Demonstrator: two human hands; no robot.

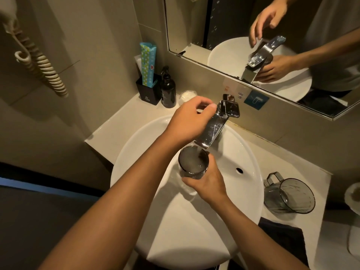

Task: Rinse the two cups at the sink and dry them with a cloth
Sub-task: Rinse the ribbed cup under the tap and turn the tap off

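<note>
- Our right hand (206, 184) wraps around a dark ribbed glass cup (192, 162), fingers curled tight on its side, holding it upright just under the faucet (214, 127) spout, over the white sink (243, 152) bowl.
- The cup we hold is brim-full of cloudy, foaming water, and water meets it from the spout.
- Our left hand (187, 121) hovers at the faucet's lever, just left of it, fingers loosely spread and bent, thumb and forefinger tips near the lever; we cannot tell whether they touch it.
- Both our bare forearms reach in from the near edge, across the sink.
- The second cup (290, 195), smoky grey glass with a handle, lies tipped on its side on the pale counter (323, 240) right of the sink, its mouth facing us, well apart from the faucet.
- A dark cloth (282, 238) lies on the counter near that cup, on our side of it, beside the sink's rim.
- Left of the faucet, at the back of the counter, stand a black pump bottle (168, 90) and a black holder (148, 92) with a blue-green packet (148, 65) in it.
- Behind the faucet, the mirror (224, 36) shows both our hands and the faucet in reflection.
</note>
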